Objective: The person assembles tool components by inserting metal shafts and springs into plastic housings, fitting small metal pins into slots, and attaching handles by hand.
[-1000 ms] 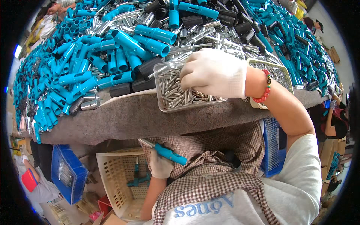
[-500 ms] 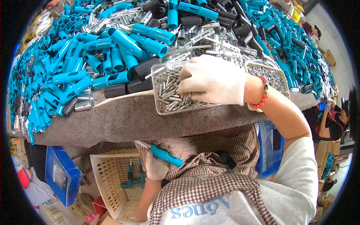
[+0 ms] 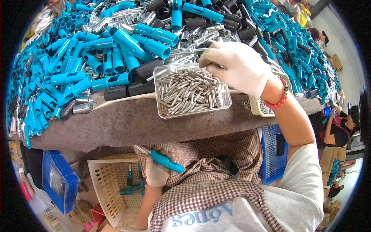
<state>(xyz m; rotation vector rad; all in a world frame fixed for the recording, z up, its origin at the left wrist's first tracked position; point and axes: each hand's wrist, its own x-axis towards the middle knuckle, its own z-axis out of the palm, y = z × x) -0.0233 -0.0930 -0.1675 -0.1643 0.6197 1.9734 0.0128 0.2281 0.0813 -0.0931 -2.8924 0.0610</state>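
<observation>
My left hand [image 3: 157, 173], in a white glove, is closed round a teal tubular handle [image 3: 167, 161] with a silver metal piece jutting from its upper left end. It is low, in front of the checked apron. My right hand [image 3: 236, 66], also gloved, hangs above the right rear corner of a clear plastic box [image 3: 193, 114] full of short silver pins [image 3: 189, 91]. Its fingers are curled together, and what they pinch, if anything, is hidden. Just beyond them lie loose silver metal parts [image 3: 184, 58].
Teal handles [image 3: 127, 43], black sleeves [image 3: 195, 22] and silver parts heap across the bench. A second box [image 3: 258, 105] of small metal bits sits under my right wrist. Below the carpeted bench edge [image 3: 127, 121] are a cream basket [image 3: 94, 174] and blue crates [image 3: 62, 181]. People work at far right.
My right hand has lifted out of the pin box and moved right, its fingers now curled above the corner. My left hand still holds the teal handle in nearly the same place.
</observation>
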